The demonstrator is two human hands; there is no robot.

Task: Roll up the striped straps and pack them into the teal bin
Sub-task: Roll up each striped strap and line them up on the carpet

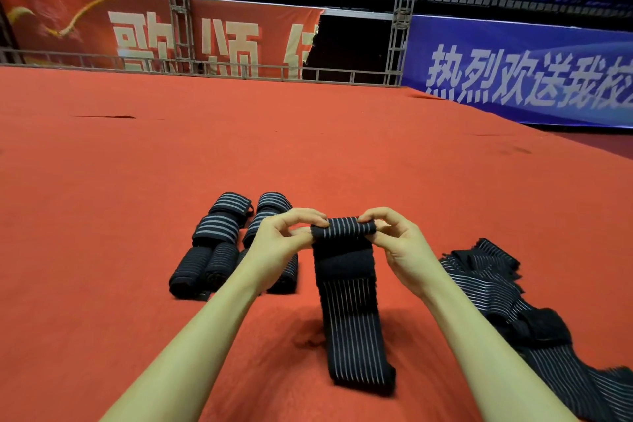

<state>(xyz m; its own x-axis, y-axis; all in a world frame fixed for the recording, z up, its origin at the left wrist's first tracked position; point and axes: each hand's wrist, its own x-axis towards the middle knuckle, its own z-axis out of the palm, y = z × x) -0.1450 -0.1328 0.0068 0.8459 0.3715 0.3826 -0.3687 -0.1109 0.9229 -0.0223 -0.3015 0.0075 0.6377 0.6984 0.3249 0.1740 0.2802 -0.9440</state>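
Both your left hand and right hand pinch the striped strap roll's ends, its unrolled tail trailing toward you.

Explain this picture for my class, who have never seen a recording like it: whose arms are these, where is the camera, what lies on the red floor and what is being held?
There is no machine here. One camera worn on a person's head looks forward and down, so the two bare arms are the wearer's own. The left hand and right hand pinch the ends of a black strap with thin white stripes, its top just rolled, the rest trailing down onto the red carpet. Left of it lies a cluster of finished striped rolls; on the right, a loose heap of unrolled striped straps. No teal bin is in view.
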